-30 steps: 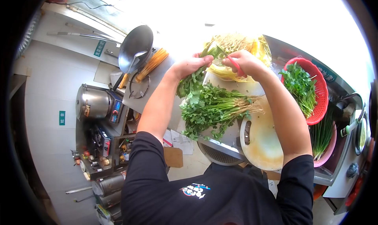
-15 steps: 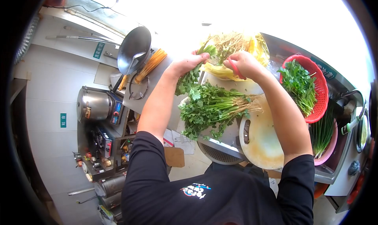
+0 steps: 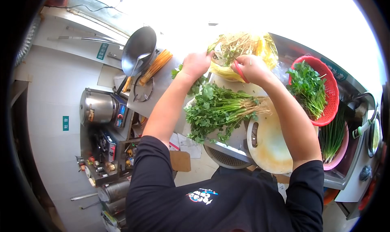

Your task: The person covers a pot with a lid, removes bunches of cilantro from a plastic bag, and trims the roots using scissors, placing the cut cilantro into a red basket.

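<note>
My left hand (image 3: pixel 196 64) is closed around a bunch of cilantro (image 3: pixel 176 72), its leaves sticking out to the left and below. In my right hand (image 3: pixel 252 67) are red-handled scissors (image 3: pixel 240 72); the blades are hard to make out. Both hands are at the near edge of a yellow plastic bag (image 3: pixel 269 49) heaped with pale roots and trimmings. Below them lies a large pile of cilantro (image 3: pixel 215 109), leaves to the left and roots to the right, partly over a round, stained cutting board (image 3: pixel 270 144).
A red basket (image 3: pixel 334 92) of leafy greens stands at right, above a pink basin (image 3: pixel 339 157) of long green stalks. At left are a wok (image 3: pixel 139 49), a bundle of thin sticks (image 3: pixel 156 66) and a steel pot (image 3: pixel 97 106).
My left hand has turned over with the cilantro, its back now facing up, and moved slightly right. My right hand has shifted only a little with the scissors.
</note>
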Motion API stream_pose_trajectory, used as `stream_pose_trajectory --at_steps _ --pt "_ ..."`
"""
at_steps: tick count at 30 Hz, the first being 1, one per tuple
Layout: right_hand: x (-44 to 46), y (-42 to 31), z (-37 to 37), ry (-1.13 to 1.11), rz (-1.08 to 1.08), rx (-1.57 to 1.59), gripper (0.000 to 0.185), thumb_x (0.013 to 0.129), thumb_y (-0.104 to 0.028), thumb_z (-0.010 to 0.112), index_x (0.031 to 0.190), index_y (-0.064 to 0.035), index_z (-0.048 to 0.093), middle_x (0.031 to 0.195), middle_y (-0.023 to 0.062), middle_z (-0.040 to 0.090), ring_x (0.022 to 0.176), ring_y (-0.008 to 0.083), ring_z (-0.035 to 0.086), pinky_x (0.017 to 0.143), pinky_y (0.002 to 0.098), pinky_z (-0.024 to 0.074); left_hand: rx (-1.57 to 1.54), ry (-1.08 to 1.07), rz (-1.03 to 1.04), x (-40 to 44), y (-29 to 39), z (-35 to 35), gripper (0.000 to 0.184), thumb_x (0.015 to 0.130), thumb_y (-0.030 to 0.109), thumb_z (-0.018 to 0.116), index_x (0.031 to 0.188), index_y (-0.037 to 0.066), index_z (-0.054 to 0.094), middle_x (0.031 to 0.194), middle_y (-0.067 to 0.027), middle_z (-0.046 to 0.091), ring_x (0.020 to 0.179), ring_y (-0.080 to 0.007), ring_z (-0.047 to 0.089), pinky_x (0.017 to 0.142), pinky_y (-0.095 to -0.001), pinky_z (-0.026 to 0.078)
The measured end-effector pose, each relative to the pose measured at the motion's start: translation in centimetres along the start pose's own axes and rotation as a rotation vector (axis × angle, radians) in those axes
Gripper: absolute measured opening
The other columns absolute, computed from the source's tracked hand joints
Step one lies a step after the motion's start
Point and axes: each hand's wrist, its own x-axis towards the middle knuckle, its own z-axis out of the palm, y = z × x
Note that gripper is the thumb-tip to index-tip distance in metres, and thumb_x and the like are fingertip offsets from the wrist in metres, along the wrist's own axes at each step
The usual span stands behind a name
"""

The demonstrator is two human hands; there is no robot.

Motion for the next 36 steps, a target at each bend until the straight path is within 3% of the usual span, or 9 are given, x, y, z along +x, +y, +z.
stream_pose_trajectory --at_steps 4,5,9,15,20,25,27,32,36 --pt "-0.9 -1.0 0.8 -0.014 -0.088 0.111 0.036 0.087 -0.037 0.063 0.089 -0.0005 0.066 0.067 0.0105 0.061 0.062 0.0163 0.058 0.061 0.0334 0.0474 0.201 0.110 0.003 -0.3 0.6 0.5 0.028 0.093 0.028 0.051 0.090 0.007 0.069 0.080 -0.0190 0.069 0.073 -0.0384 0.068 0.068 -0.0491 0.054" --pt "-1.0 -1.3 0.6 -0.075 -0.004 0.110 0.038 0.086 -0.038 0.058 0.097 -0.0026 0.068 0.086 0.0198 0.068 0.083 0.0315 0.067 0.077 0.0388 0.0511 0.201 0.109 0.005 -0.4 0.8 0.7 0.028 0.093 0.028 0.051 0.090 0.007 0.069 0.080 -0.0190 0.069 0.073 -0.0384 0.068 0.068 -0.0491 0.054" --pt "0.1 -0.7 2.5 0.029 -0.068 0.100 0.037 0.088 -0.037 0.063 0.094 -0.0008 0.065 0.072 0.0125 0.063 0.066 0.0189 0.060 0.065 0.0340 0.0478 0.206 0.055 0.003 -0.8 1.9 1.1 0.019 0.089 0.020 0.053 0.093 0.005 0.064 0.079 -0.0191 0.069 0.075 -0.0380 0.069 0.069 -0.0486 0.055" --pt "0.8 -0.6 4.6 0.249 -0.142 0.051 0.038 0.090 -0.037 0.062 0.094 0.0006 0.066 0.075 0.0173 0.065 0.065 0.0272 0.059 0.068 0.0372 0.0482 0.162 0.045 -0.039 -1.0 2.5 1.6 0.019 0.088 0.018 0.053 0.098 0.003 0.059 0.082 -0.0196 0.069 0.079 -0.0377 0.069 0.069 -0.0482 0.055" --pt "0.4 -0.8 3.1 -0.012 0.036 0.135 0.036 0.086 -0.036 0.063 0.085 -0.0014 0.069 0.080 0.0233 0.065 0.069 0.0344 0.064 0.071 0.0436 0.0509 0.200 -0.066 -0.087 -0.9 1.9 1.0 0.026 0.092 0.024 0.051 0.093 0.003 0.067 0.086 -0.0200 0.070 0.080 -0.0358 0.069 0.070 -0.0474 0.056" --pt "-2.9 0.8 1.4 -0.198 0.220 0.676 0.033 0.095 -0.036 0.062 0.100 -0.0036 0.066 0.069 0.0021 0.061 0.054 0.0086 0.056 0.048 0.0229 0.0461 -0.283 0.060 -0.266 -1.9 -2.0 -0.9 0.034 0.095 0.027 0.056 0.107 -0.002 0.066 0.081 -0.0161 0.070 0.073 -0.0303 0.066 0.071 -0.0389 0.051" --pt "-6.1 1.8 1.5 -0.206 0.213 0.757 0.034 0.095 -0.035 0.062 0.105 -0.0027 0.065 0.070 0.0022 0.061 0.056 0.0086 0.057 0.049 0.0230 0.0463 -0.611 -0.079 -0.286 -4.1 0.7 -5.8 0.030 0.091 0.017 0.062 0.113 -0.002 0.064 0.087 -0.0040 0.065 0.076 -0.0106 0.055 0.070 -0.0304 0.049" --pt "-17.7 6.2 3.1 -0.205 0.348 0.993 0.038 0.098 -0.032 0.058 0.118 0.0004 0.059 0.070 0.0015 0.060 0.057 0.0087 0.057 0.048 0.0228 0.0448 -0.978 -0.019 0.017 -6.8 9.7 -6.2 0.033 0.093 0.007 0.063 0.125 -0.001 0.058 0.103 -0.0062 0.067 0.095 -0.0137 0.061 0.083 -0.0276 0.049" --pt "-25.8 9.3 5.5 -0.118 0.515 1.064 0.038 0.099 -0.030 0.056 0.119 0.0017 0.057 0.070 0.0032 0.060 0.053 0.0101 0.056 0.047 0.0233 0.0436 -0.429 0.333 0.859 -5.3 21.3 -2.6 0.040 0.085 -0.001 0.059 0.123 0.010 0.061 0.099 -0.0060 0.065 0.096 -0.0242 0.062 0.096 -0.0388 0.044"
